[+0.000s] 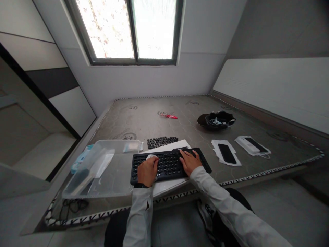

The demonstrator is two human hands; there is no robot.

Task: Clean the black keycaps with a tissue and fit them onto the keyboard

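A black keyboard (168, 167) lies at a slight tilt on a white board or sheet (169, 186) near the front edge of the mattress. My left hand (147, 171) is closed over the keyboard's left part, gripping a crumpled white tissue or wipe (151, 156) that shows above the fingers. On the keyboard's right part rests my right hand (190, 162), fingers spread and lying over the keys. Just behind the keyboard is a batch of small black keycaps (162, 141) set out in rows. A dark thin item by the right fingers is too small to name.
To the left stands a clear plastic box (102, 185) beside a blue-and-white packet (81, 161). Right of the keyboard are a black phone (226, 153) on white tissue and a white device (248, 145). Farther back sit a dark cap (217, 120) and a red wrapper (171, 116).
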